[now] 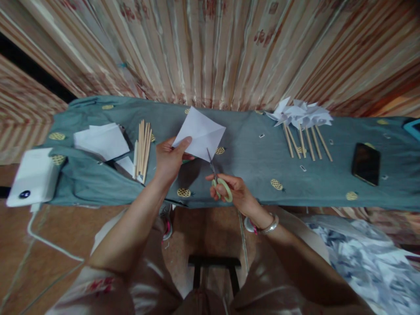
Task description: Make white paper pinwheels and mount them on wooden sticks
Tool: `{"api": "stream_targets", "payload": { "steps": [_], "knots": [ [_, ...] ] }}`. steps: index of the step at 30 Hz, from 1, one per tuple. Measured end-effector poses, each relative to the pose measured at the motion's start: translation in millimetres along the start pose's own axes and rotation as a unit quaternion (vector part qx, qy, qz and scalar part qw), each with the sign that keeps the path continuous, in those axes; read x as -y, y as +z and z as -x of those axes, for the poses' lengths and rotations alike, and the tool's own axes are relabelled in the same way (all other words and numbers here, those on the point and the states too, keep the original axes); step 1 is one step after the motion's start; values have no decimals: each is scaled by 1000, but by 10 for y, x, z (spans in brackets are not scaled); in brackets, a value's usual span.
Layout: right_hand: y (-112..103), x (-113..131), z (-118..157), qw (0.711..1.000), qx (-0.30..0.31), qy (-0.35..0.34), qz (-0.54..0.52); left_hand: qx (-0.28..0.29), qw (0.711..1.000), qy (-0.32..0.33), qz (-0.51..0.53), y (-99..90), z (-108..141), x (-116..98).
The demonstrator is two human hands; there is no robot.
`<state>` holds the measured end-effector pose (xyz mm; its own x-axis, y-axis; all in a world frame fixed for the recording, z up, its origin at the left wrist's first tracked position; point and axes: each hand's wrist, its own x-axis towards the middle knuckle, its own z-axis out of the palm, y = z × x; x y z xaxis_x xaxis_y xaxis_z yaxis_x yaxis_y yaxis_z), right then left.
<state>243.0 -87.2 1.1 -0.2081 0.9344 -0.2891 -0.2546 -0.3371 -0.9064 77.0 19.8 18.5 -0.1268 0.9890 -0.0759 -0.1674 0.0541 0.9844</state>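
A white square paper point(203, 131) with fold creases is held up over the cloth, turned corner-down like a diamond. My left hand point(170, 159) pinches its left corner, thumb on top. My right hand point(231, 190) has its fingers in the light green handles of the scissors point(225, 189). The scissor blades point up and meet the paper at its lower corner. Something green shows just under the paper beside my left fingers, too hidden to make out.
A paper stack point(103, 142) and wooden sticks point(142, 151) lie left on the green cloth point(249, 153). Paper pinwheels point(302, 114) on sticks and a phone point(366, 164) are right. A white device point(33, 177) sits far left; a stool point(215, 261) stands below.
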Motion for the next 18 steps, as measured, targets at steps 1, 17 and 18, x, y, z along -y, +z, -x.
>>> {"api": "stream_targets", "payload": {
  "steps": [1,17,18],
  "knots": [
    [0,-5,-2,1000,-2,-1,0,1,1000,1,0,1,2,-2],
    [-7,13,-11,1000,5,-13,23,5,1000,6,-3,5,-6,19],
    [-8,11,-12,1000,4,-11,23,7,1000,8,-3,2,-8,23]
  ]
}}
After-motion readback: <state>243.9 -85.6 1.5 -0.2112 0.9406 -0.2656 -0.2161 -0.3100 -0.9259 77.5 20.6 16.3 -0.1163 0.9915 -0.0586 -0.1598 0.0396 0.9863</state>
